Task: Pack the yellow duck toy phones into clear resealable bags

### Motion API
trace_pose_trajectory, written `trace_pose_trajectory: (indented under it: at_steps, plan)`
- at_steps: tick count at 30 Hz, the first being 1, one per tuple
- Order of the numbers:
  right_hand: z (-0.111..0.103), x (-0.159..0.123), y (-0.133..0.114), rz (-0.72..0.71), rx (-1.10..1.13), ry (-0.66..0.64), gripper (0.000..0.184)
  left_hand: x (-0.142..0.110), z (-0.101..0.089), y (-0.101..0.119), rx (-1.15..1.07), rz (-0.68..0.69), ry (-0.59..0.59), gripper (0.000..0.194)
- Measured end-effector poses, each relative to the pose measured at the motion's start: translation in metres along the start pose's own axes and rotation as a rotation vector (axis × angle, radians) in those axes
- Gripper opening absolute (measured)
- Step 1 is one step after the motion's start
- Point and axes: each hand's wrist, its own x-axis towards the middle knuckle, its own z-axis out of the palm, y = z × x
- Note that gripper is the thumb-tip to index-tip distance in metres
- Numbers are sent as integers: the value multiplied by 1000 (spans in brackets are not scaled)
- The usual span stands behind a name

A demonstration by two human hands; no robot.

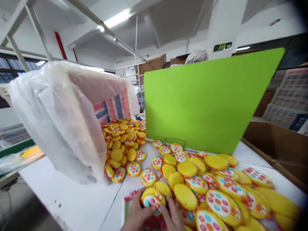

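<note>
Dozens yellow discs (185, 196); one green board (211, 99); one bag (60, 118)

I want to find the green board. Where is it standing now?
In the head view, the green board stands upright at the far right part of the white table, just behind the yellow toy pieces and right of the plastic-lined box.

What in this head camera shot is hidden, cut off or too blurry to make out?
- Both hands: the left hand and right hand are cut off by the bottom edge, so their grip on the yellow toy piece is only partly visible.
- The flat packet under the hands: mostly covered, print unreadable.
- Inside the tipped box: veiled by the plastic bag.
- Behind the green divider: blocked.
- Pieces at lower right: blurred.
</note>
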Motion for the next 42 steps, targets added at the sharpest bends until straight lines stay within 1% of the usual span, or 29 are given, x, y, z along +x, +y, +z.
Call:
trace_pose_trajectory:
  at_steps: [2, 4, 7, 9, 10, 12, 14, 16, 17, 19, 21, 23, 24, 26, 28, 31, 33, 36, 38, 40, 42]
  plan:
    - [-1, 0, 0, 43, 26, -21, 36, -13, -1, 9, 96, -25, -31, 57]
    - [1, -1, -2, 63, 49, -21, 42, -23, 0, 20, 121, -28, -59, 49]
    - [3, -1, -4, 67, 59, -45, 45, -32, 1, 28, 149, -8, -126, 52]
    - [2, -1, -6, 73, 59, -51, 46, -33, -1, 24, 175, 14, -181, 58]
    - [2, -1, -7, 74, 61, -52, 47, -32, -2, 21, 198, 35, -187, 60]
    - [1, -3, -10, 69, 74, -59, 49, -29, -5, 13, 253, 90, -151, 58]
    - [1, -6, -15, 87, 95, -95, 52, -26, -7, 8, 314, 143, -102, 54]
    - [2, -10, -20, 118, 108, -124, 55, -26, -7, 7, 366, 162, -96, 51]
    - [2, -12, -21, 120, 109, -116, 55, -27, -7, 7, 387, 163, -102, 50]
    - [3, -13, -22, 89, 100, -64, 50, -30, -4, 8, 386, 144, -137, 57]
    - [3, -13, -21, 49, 86, -25, 46, -33, 0, 7, 328, 107, -175, 78]
    - [4, -12, -18, 44, 71, -33, 48, -35, 4, 6, 314, 85, -162, 99]
    - [4, -12, -17, 46, 68, -47, 49, -36, 6, 6, 339, 87, -132, 102]
    - [4, -11, -15, 53, 70, -62, 53, -35, 7, 5, 428, 107, -66, 97]
    - [3, -12, -14, 68, 86, -65, 57, -34, 7, 4, 463, 121, -47, 93]
    - [1, -13, -15, 96, 120, -63, 63, -32, 4, 2, 345, 107, -99, 96]
    - [0, -14, -16, 95, 135, -84, 62, -31, 1, 1, 251, 85, -110, 86]
    - [0, -14, -18, 72, 135, -156, 60, -30, -1, 0, 189, 65, -78, 66]
    - [0, -13, -20, 65, 130, -173, 61, -31, -3, 0, 181, 79, -78, 61]
    - [1, -13, -22, 71, 131, -138, 61, -32, -3, 1, 176, 97, -116, 65]
    - [1, -13, -21, 86, 139, -83, 60, -33, -2, 1, 145, 77, -171, 84]
